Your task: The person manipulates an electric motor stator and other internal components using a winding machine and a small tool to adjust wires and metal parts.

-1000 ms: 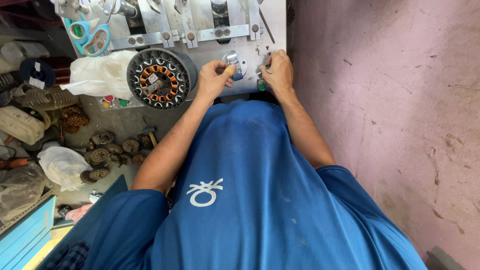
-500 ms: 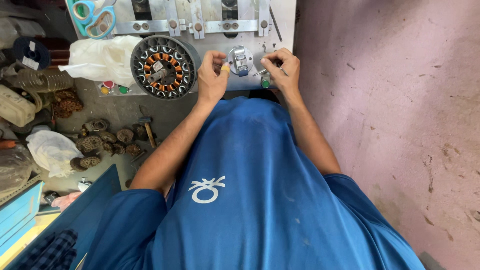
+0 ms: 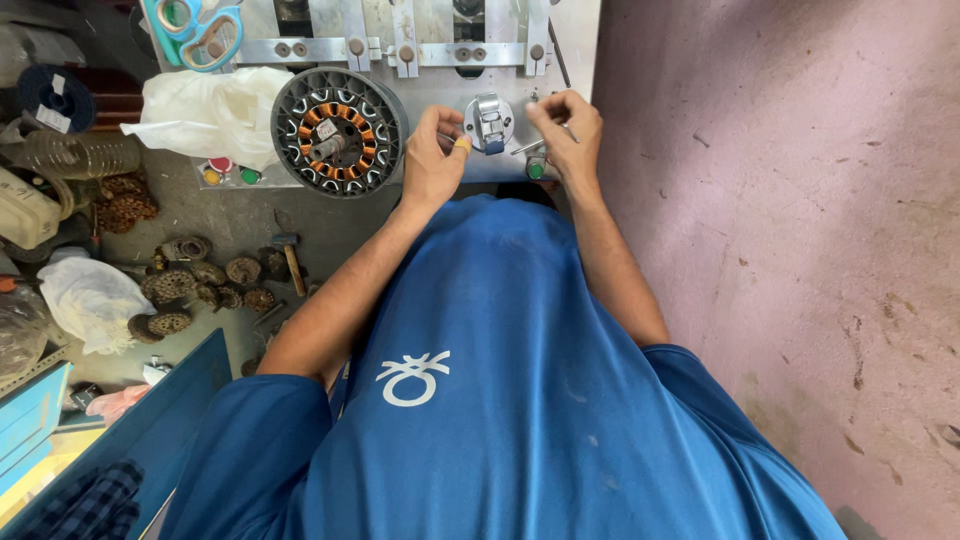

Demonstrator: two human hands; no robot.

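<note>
Stator wound; both hands at the clamp fitting, upper centre of frame.
Left hand (image 3: 432, 160) grip pinched closed beside the metal clamp fitting (image 3: 489, 122); right hand (image 3: 568, 135) grip closed on a thin metal pin (image 3: 528, 147); copper-wound stator (image 3: 339, 131) rests untouched on the counter (image 3: 440, 75).

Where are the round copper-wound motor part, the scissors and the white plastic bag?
Motor part (image 3: 338, 132), head view, on its copper-wound middle.
Scissors (image 3: 195, 28), head view, on the teal handles.
White plastic bag (image 3: 205, 112), head view, on its crumpled middle.
</note>
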